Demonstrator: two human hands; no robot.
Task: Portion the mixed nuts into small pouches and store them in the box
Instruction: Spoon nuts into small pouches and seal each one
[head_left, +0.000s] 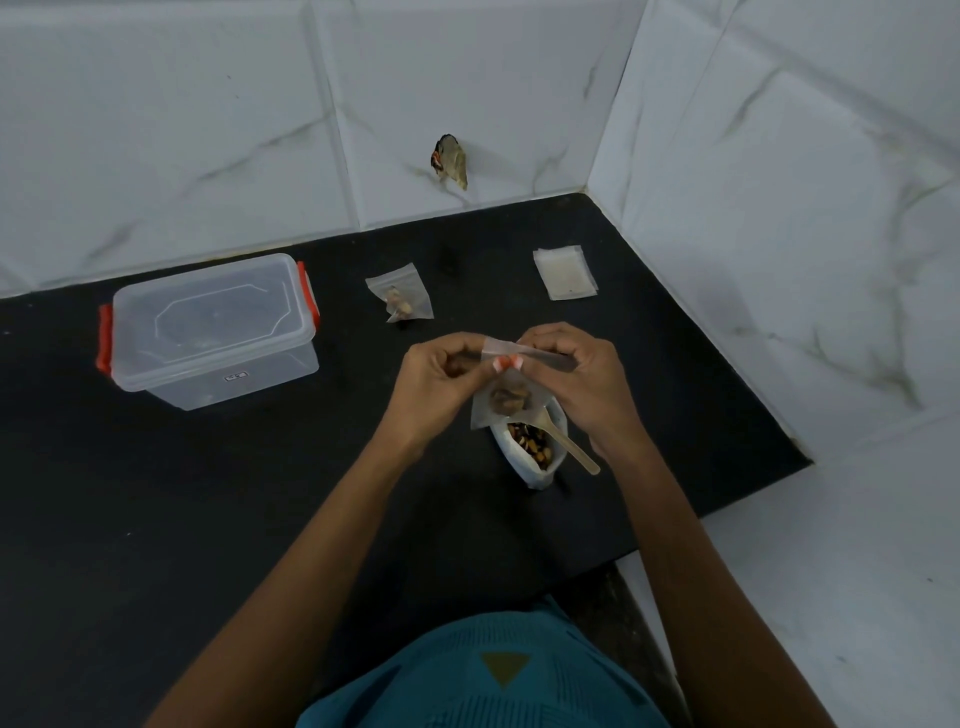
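Above the counter I hold a small clear pouch (506, 400) with nuts at its bottom. My left hand (441, 376) pinches the left part of its top strip and my right hand (576, 371) pinches the right part. Right below the pouch stands an open white bag of mixed nuts (535, 449) with a wooden spoon (569, 444) resting in it. A filled pouch (400, 299) lies further back on the counter. A clear plastic box (213, 330) with red clips sits at the left, lid on. A stack of empty pouches (565, 272) lies at the back right.
The black counter (208, 493) meets white tiled walls at the back and right, forming a corner. A hole with debris (451, 161) marks the back wall. The counter's right edge drops off near the bag of nuts.
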